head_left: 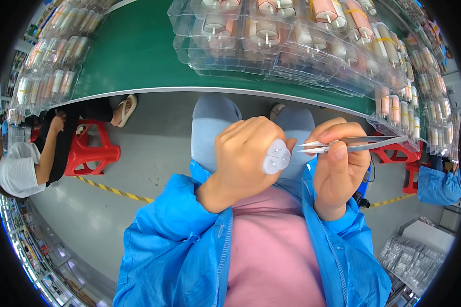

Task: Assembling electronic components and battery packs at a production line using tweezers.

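Observation:
Over my lap, my left hand is closed around a white lobed piece. Its rounded end faces right, with small dots on its lobes; the rest is hidden in my fist. Beside it, my right hand pinches a pair of metal tweezers between thumb and fingers. The tweezers' two tips point left toward the white piece, slightly apart and not touching it. No object shows between the tips.
Beyond my knees stands a green table with stacked clear plastic trays of pink and white cylinders. More filled trays line its left end. Red stools stand on both sides; a person sits at left.

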Tool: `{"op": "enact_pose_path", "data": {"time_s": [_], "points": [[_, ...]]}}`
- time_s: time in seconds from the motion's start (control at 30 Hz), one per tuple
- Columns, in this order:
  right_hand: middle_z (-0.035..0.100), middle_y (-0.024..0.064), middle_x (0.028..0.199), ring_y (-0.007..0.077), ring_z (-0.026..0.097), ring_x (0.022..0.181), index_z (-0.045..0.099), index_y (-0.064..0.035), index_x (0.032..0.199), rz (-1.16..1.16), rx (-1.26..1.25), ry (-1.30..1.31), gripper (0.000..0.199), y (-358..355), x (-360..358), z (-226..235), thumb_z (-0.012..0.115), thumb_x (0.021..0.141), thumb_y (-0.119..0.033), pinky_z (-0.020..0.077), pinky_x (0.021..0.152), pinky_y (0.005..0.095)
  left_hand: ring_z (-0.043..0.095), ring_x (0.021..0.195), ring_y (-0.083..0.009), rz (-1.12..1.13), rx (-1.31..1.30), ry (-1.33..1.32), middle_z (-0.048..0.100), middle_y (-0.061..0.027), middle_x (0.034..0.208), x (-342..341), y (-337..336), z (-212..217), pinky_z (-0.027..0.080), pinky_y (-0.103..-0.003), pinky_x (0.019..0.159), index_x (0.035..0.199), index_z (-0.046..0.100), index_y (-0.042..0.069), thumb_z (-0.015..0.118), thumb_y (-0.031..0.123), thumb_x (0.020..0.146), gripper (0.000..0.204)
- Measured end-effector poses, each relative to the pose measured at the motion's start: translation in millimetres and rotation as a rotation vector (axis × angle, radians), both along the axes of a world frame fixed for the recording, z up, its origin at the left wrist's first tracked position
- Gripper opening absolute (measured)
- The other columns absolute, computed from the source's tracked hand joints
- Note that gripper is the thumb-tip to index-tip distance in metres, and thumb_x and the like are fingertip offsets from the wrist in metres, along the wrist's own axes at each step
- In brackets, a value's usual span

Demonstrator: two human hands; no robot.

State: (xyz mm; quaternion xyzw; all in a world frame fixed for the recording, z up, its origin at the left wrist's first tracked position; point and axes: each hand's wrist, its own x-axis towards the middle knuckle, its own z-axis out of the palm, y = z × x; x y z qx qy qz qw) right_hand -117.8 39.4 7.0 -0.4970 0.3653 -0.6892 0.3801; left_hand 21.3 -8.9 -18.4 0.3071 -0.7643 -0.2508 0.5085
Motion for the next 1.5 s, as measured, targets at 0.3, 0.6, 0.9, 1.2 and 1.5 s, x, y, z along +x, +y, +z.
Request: {"op": "enact_pose_path", "data": {"time_s": [0.3, 0.6, 0.9, 1.2, 1.5], "points": [[0.059, 0.0149, 0.096, 0.0205, 0.066, 0.079, 0.053, 0.0045, 0.106, 0.050, 0.135, -0.121, 0.023, 1, 2, -3, 0.057, 0.089, -0.012, 0.0551, 0.070, 0.0282, 0.057, 0.085, -0.0251, -0.216, 0.363, 0.161, 0.055, -0.0127, 0.098, 0, 4, -5, 0.049, -0.031, 0.067, 0.110, 0.052, 0.002, 0.070, -0.001, 0.066, 0.048], [0.060, 0.0163, 0.101, 0.0230, 0.066, 0.088, 0.052, 0.0050, 0.108, 0.084, 0.129, -0.144, 0.024, 3, 0, -1, 0.058, 0.089, -0.009, 0.0548, 0.075, 0.0309, 0.057, 0.095, -0.0185, -0.211, 0.393, 0.187, 0.055, -0.0105, 0.102, 1, 3, -8, 0.046, -0.029, 0.079, 0.104, 0.054, 0.001, 0.077, 0.002, 0.069, 0.042], [0.064, 0.0154, 0.090, 0.0197, 0.061, 0.079, 0.064, 0.0021, 0.092, -0.025, -0.046, 0.224, 0.014, 3, 0, -1, 0.066, 0.081, -0.006, 0.0485, 0.068, 0.0279, 0.053, 0.074, -0.0216, -0.163, 0.279, 0.158, 0.049, -0.0091, 0.085, -3, 3, -1, 0.043, -0.029, 0.059, 0.086, 0.056, 0.003, 0.077, 0.001, 0.062, 0.032], [0.064, 0.0140, 0.085, 0.0201, 0.061, 0.073, 0.066, 0.0008, 0.087, -0.018, -0.072, 0.387, 0.014, 1, 1, 3, 0.070, 0.075, -0.002, 0.0471, 0.063, 0.0273, 0.053, 0.062, -0.0241, -0.176, 0.308, 0.165, 0.052, -0.0087, 0.076, -2, 5, -1, 0.040, -0.032, 0.051, 0.081, 0.054, 0.004, 0.072, -0.002, 0.062, 0.027], [0.065, 0.0143, 0.087, 0.0195, 0.061, 0.074, 0.065, 0.0006, 0.089, -0.007, -0.079, 0.382, 0.014, 1, 1, -2, 0.069, 0.077, -0.003, 0.0472, 0.063, 0.0273, 0.052, 0.062, -0.0174, -0.154, 0.300, 0.119, 0.053, -0.0064, 0.074, 0, 6, -7, 0.039, -0.028, 0.053, 0.082, 0.054, 0.004, 0.071, 0.002, 0.066, 0.024]]}}
